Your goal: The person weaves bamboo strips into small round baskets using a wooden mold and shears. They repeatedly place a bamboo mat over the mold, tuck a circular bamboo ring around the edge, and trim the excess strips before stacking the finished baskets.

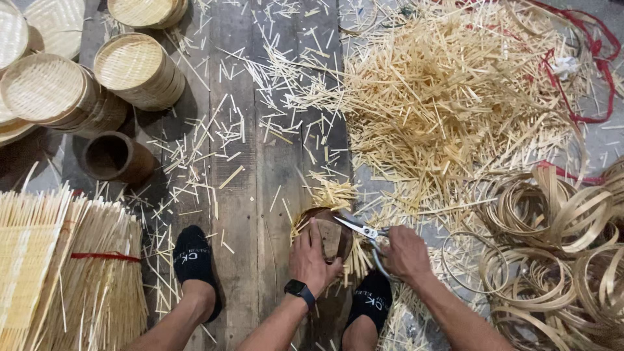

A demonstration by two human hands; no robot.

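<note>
**Scissors at the rim of a round woven piece**

I'm looking straight down, and my left hand is clamped over a round brown wooden form, fingers curled across its top, pinning a woven bamboo disc under it with pale strip ends fanning out past the edge. My right hand is closed through the loops of a pair of scissors. The blades are parted and point up and to the left, their long axis slanting from the right hand toward the far rim of the form. So the form sits just left of the right hand, touching the left one, and the blade tips are right at the sticking-out strips.

Both hands sit low in the middle of the view, between my two black-socked feet, over dark, worn wooden floorboards. A black watch wraps the left wrist.

Further out: a huge heap of short, pale bamboo offcuts up to the right, thin and splintery. Coiled flat bamboo hoops pile up on the right, springy-looking. A red cord loops through the top-right corner. On the left, a bundle of long straight bamboo strips, a hollow dark cylinder, and stacks of finished round woven trays.
</note>
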